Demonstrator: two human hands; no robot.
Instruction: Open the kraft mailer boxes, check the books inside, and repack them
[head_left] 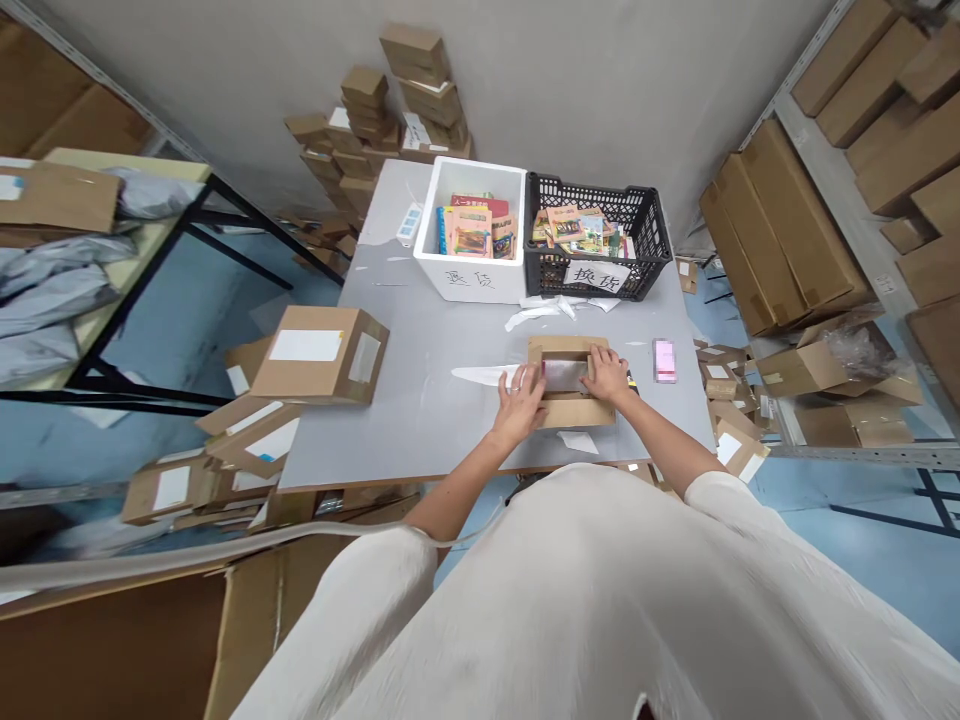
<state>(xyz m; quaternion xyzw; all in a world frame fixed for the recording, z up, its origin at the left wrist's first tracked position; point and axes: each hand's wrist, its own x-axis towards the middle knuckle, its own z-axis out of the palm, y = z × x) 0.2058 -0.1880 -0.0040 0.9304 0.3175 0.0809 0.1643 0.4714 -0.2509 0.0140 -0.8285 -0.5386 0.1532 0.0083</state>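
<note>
A small cardboard box [574,412] lies on the grey table [420,350] with its top open and its near and far flaps folded outward. On its left side rests my left hand [520,405], fingers bent over the edge. My right hand [606,374] grips the right side the same way, thumb toward the opening. Something shiny shows inside, too unclear to name. Right of the box lies a phone [664,360] with a pink screen. A torn white paper piece [577,441] is just in front of the box.
Behind the box stand a white foam bin [471,282] and a black crate [598,275], both holding books. A larger closed carton [321,352] sits at the table's left. Shelves with cartons flank both sides, and boxes are stacked by the wall.
</note>
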